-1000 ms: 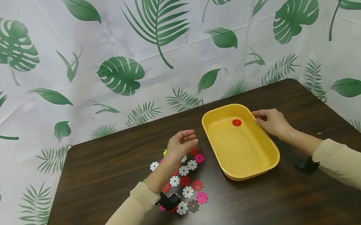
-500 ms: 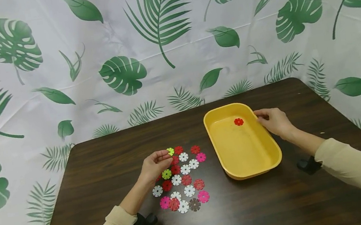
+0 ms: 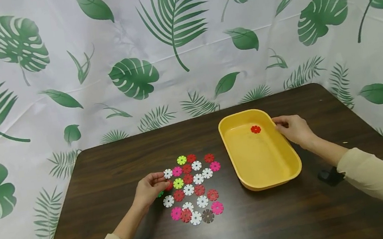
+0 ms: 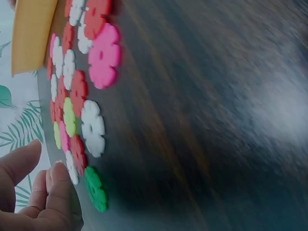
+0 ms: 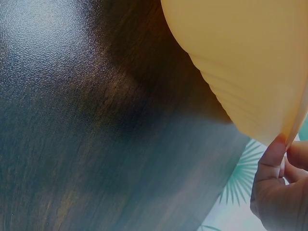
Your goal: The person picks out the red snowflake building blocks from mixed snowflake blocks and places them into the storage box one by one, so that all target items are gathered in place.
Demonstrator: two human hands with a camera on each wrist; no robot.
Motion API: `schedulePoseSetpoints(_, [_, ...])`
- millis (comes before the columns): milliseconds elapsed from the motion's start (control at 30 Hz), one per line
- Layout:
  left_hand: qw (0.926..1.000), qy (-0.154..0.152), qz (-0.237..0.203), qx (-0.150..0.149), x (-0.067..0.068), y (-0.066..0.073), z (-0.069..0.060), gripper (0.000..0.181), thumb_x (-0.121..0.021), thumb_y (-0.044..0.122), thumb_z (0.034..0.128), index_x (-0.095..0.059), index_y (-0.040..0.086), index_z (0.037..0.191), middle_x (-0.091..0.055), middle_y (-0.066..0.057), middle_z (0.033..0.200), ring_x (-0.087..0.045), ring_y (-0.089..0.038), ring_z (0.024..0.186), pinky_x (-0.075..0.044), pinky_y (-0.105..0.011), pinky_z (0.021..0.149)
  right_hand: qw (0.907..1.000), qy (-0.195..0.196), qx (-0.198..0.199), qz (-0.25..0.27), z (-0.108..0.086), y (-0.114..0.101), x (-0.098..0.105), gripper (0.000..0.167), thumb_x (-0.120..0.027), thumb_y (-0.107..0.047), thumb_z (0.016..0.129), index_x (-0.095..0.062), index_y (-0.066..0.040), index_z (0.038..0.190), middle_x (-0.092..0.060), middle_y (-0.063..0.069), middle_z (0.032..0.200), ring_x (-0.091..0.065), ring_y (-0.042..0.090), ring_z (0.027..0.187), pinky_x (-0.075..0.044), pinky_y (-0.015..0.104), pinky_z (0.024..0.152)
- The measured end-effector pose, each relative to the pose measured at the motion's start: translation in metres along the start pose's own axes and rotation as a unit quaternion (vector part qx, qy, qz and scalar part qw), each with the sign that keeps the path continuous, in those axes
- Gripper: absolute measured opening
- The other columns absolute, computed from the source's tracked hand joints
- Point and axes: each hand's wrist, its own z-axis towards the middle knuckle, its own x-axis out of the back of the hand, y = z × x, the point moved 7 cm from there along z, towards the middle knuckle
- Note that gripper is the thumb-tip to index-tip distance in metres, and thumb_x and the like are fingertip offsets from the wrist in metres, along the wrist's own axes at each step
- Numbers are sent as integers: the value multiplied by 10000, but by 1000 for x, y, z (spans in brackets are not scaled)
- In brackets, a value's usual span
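My left hand (image 3: 148, 189) is at the left edge of a group of flower-shaped discs, its fingertips over a white disc (image 3: 167, 174) and a red one. In the left wrist view the thumb and fingers (image 4: 60, 179) are apart, with nothing between them, beside the white disc (image 4: 72, 167) and a green disc (image 4: 96, 188). My right hand (image 3: 295, 131) pinches the right rim of a yellow tray (image 3: 234, 162) near its far corner; the right wrist view shows thumb and fingers (image 5: 275, 153) on the rim. One red disc (image 3: 255, 129) lies inside the tray.
White, red, pink and yellow-green discs lie flat on the dark wooden table (image 3: 117, 165), with a brown disc (image 3: 208, 216) at the near side. Behind the table hangs a leaf-patterned cloth (image 3: 97, 67).
My left hand has moved left and toward me, from beside the tray across the discs to their left edge. My right hand keeps its hold on the rim.
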Motion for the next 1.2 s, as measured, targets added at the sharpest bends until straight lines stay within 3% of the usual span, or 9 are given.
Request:
schedulePoseSetpoints(133, [9992,89,379,-12,2,-4,1,369,-710,64,822,-588,-59,1149,-637,-203,1078,-653,-192,883,-547,-300,776,10000,2,-17,13,0,1,0,367,-526,-27,939,-498,115,1276,-588,297,1098,-617,325,864,-566,293,662])
schedulePoseSetpoints(400, [9944,306,998,-133,5,-7,1,363,-765,102,776,-634,-26,1089,-672,-164,1047,-661,-204,858,-550,-297,726,10000,-21,-16,63,-1,0,0,367,-526,-24,939,-496,117,1277,-588,292,1085,-614,310,845,-562,270,647])
schedulePoseSetpoints(633, [9850,502,1608,-371,5,-6,1,322,-789,119,750,-664,-3,1020,-692,-117,968,-649,-179,795,-536,-273,653,10000,-15,-24,51,-1,1,0,366,-526,-33,942,-498,113,1277,-587,291,1093,-616,313,852,-564,278,652])
schedulePoseSetpoints(933, [9758,587,2016,-603,2,-3,3,298,-799,121,735,-672,2,977,-687,-89,890,-623,-140,726,-507,-240,607,10000,-25,-45,55,0,1,-1,366,-522,-27,944,-493,116,1280,-586,292,1092,-616,309,851,-562,271,653])
schedulePoseSetpoints(1200, [9626,705,2436,-956,0,1,2,275,-816,130,713,-682,5,917,-681,-82,834,-566,-124,678,-462,-247,592,10000,-32,-26,86,0,1,-1,364,-516,-24,946,-492,116,1281,-585,289,1086,-611,301,841,-559,257,646])
